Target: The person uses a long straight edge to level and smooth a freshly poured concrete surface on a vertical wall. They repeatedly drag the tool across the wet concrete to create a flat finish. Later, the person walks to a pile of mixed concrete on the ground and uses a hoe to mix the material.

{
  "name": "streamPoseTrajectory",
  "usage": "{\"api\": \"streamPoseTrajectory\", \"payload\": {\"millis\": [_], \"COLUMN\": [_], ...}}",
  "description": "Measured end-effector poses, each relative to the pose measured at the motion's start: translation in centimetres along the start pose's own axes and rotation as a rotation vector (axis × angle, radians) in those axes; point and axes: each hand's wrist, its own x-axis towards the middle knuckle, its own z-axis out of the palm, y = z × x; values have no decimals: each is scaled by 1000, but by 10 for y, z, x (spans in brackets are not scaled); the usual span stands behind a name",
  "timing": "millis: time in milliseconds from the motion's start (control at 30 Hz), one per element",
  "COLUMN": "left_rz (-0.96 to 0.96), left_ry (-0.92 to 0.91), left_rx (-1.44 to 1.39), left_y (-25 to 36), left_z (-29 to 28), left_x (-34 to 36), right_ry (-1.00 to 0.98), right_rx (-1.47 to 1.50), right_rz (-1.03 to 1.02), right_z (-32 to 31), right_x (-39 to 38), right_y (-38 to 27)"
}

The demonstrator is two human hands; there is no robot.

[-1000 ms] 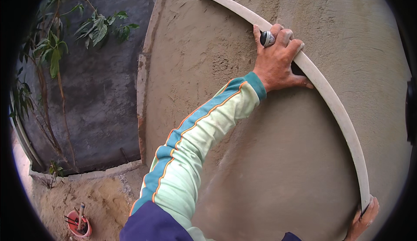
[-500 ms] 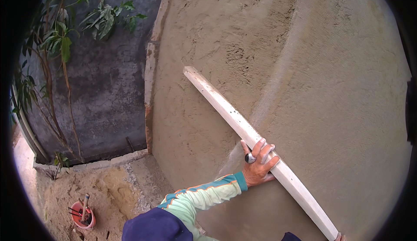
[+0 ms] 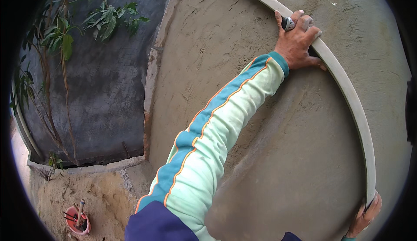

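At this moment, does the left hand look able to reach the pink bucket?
Probably not: the left hand holds the long pale bar at the plastered wall, while the pink bucket stands well away, on the sandy ground.

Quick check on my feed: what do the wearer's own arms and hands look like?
The left sleeve is pale green with a teal stripe edged in orange piping and a teal cuff; dark blue fabric covers its lower end in the picture. The left hand is ungloved, with a chunky silver-coloured, dark-stoned ring. The right hand is also ungloved; only a teal sliver of its sleeve shows.
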Motion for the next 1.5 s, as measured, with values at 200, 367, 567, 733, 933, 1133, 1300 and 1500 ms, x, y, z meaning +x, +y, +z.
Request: {"api": "streamPoseTrajectory", "payload": {"millis": [200,367,567,733,933,1133,1300,1500], "left_rz": [-140,-58,-69,-67,-178,-288,-438,-572], "left_ry": [-522,-350,-218,-71,-168,-253,-362,-395], "left_rx": [177,175,122,115,67,48,41,22], "left_y": [-64,-68,-53,-30,10,55,115,210], "left_z": [-27,-39,-33,-48,-76,-99,-123,-134], "left_x": [126,89,-7,-73,-132,-207,-302,-387], "right_ry": [185,153,-33,-111,-158,-115,-153,-360], "right_rx": [37,57,74,70,61,-21,-107,-109], "right_rz": [45,32,35,8,-79,-113,-186,-111], "right_z": [31,29,6,10,5,-9,-12,-19], "right_x": [115,109,47,3,-52,-85,-142,-218], "right_y": [-54,-60,-65,-65,-64,-97,-81,-56]}}
